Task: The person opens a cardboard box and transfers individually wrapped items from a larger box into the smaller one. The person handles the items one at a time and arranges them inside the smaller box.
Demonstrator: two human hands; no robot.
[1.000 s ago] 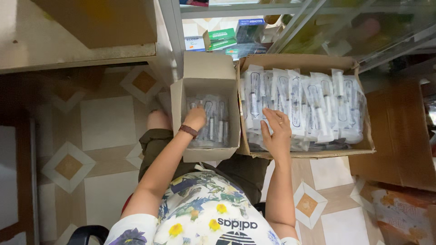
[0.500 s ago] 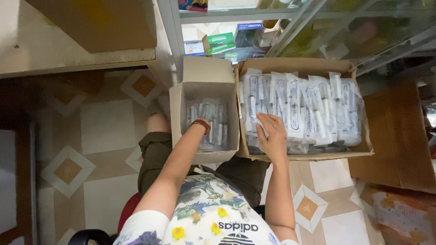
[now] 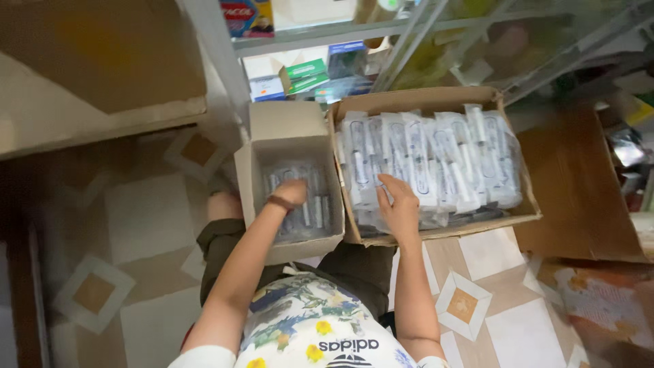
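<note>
While a tiled floor (image 3: 143,218) spread beneath the seated person, a large cardboard box (image 3: 524,218) on the right sat packed nearly to its rim with sealed clear packets of syringes (image 3: 436,163), and a smaller, narrower cardboard box (image 3: 286,129) stood just beside it on the left, resting against the person's knees. That smaller box held only a shallow layer of wrapped syringes (image 3: 317,204) at its bottom, so by the look of it the sorting between the two had some way to go, with far more stock in the big box than in the small one. A shelf of coloured cartons (image 3: 306,75) rose behind both. The right hand (image 3: 398,204) lay flat on the packets in the large box, fingers spread and closed on nothing. The left hand (image 3: 293,193), banded at the wrist, reached down into the small box among the syringes; whether its fingers had closed on one could not be told.
</note>
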